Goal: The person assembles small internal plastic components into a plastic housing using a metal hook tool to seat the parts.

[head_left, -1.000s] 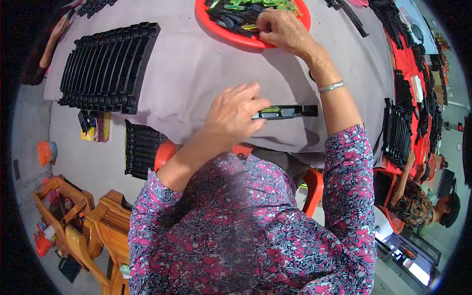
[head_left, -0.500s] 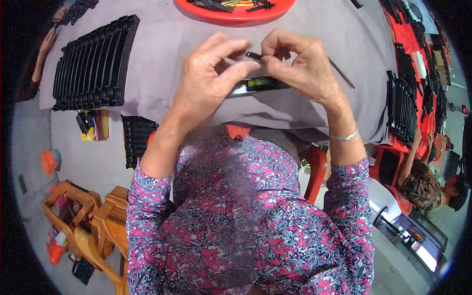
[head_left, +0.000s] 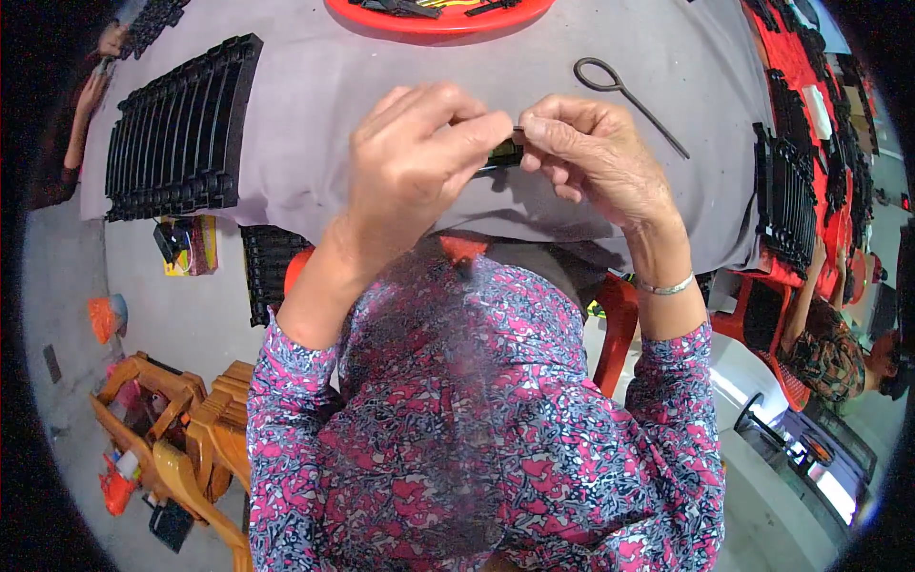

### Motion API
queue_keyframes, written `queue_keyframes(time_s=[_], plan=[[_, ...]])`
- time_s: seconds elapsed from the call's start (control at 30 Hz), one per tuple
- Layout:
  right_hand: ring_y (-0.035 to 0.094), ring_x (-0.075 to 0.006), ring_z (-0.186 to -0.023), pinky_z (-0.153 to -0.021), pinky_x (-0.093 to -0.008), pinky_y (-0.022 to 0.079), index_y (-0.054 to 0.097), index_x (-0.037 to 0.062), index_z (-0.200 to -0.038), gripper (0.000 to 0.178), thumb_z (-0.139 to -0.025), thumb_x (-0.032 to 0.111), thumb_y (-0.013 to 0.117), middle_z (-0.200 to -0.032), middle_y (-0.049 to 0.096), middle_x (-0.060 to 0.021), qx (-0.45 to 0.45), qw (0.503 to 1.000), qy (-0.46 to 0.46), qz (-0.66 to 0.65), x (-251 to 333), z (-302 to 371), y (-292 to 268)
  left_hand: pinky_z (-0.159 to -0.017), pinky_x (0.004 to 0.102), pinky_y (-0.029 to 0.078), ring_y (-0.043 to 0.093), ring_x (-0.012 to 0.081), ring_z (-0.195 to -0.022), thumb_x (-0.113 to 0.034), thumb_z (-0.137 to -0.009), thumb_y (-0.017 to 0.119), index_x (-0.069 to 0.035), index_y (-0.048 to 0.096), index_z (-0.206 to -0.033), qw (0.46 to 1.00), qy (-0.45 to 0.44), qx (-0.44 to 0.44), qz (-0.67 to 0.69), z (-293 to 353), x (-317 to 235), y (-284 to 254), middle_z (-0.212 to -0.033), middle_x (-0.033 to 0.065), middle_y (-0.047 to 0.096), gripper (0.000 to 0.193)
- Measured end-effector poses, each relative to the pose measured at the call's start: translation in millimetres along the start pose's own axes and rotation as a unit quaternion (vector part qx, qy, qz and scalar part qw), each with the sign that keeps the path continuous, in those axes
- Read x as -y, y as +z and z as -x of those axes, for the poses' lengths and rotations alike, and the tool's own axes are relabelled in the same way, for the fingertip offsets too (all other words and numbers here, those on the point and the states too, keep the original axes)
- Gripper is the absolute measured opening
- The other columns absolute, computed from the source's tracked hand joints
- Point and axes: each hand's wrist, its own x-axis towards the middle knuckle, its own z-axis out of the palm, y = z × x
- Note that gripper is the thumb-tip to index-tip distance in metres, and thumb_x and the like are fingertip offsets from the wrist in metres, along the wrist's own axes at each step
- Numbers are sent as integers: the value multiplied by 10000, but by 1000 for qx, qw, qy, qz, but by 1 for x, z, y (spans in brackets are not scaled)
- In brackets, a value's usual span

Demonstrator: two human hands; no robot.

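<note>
My left hand (head_left: pixel 415 157) and my right hand (head_left: pixel 600 157) meet over the grey-covered table, fingertips almost touching. A small thin dark piece (head_left: pixel 518 130) shows between them, pinched by the right thumb and forefinger. The left thumb and fingers are pressed together at its other end; whether they grip it too is hidden. Partly covered below the hands lies a dark strip with a yellow-green patch (head_left: pixel 505 151). Beyond my right hand, a dark metal rod with a looped end (head_left: pixel 651 121) rests on the cloth.
At the far edge stands a red basin (head_left: pixel 448 29) with loose black and yellow pieces. A row of black ribbed parts (head_left: pixel 181 129) lies on the left, another stack (head_left: pixel 789 200) on the right. Other people sit at both sides. Wooden furniture (head_left: pixel 172 419) stands at lower left.
Both hands have come closer together, and my right hand has moved down a little, uncovering the looped rod. The small dark piece is now mostly hidden by the fingers.
</note>
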Motion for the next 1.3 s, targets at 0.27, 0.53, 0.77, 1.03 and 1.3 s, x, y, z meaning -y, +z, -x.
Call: queue_keyframes(time_s=[0.27, 0.53, 0.77, 1.03, 1.3], plan=[[502, -27, -550, -423, -184, 368, 691, 22, -968, 180, -915, 194, 701, -730, 628, -1, -46, 998, 7, -53, -2, 2, 2, -666, 319, 465, 614, 163, -736, -59, -694, 717, -139, 685, -862, 999, 42, 24, -10, 4, 0, 3, -782, -23, 589, 189], [463, -35, -493, -425, -200, 349, 700, 11, -941, 140, -886, 140, 708, -664, 568, 26, -70, 997, -22, 1, -9, 6, 9, -700, 327, 474, 634, 188, -758, -22, -695, 708, -101, 693, -847, 997, -8, 60, 53, 12, -2, 5, -765, 5, 604, 172], [447, -17, -500, -421, -175, 335, 696, 37, -915, 113, -898, 149, 700, -681, 555, 55, -115, 983, -63, 126, -19, 6, 2, -706, 366, 471, 618, 259, -820, -66, -657, 761, -62, 671, -1041, 993, -78, 76, 51, 19, 5, 0, -872, 73, 609, 395], [529, -55, -629, -553, -249, 436, 671, 5, -867, 93, -856, 93, 696, -670, 600, 16, -132, 954, -126, 239, -26, 0, 12, -691, 397, 456, 604, 289, -795, -113, -631, 816, -23, 646, -1084, 981, -131, 122, 72, 37, 16, 2, -862, 100, 591, 493], [556, -93, -612, -569, -277, 461, 670, 5, -877, 102, -820, 85, 699, -662, 614, -51, -141, 934, -127, 302, -23, -3, 18, -711, 387, 471, 618, 289, -800, -106, -639, 824, -27, 653, -1073, 983, -126, 117, 57, 38, 15, 2, -873, 101, 611, 473]])
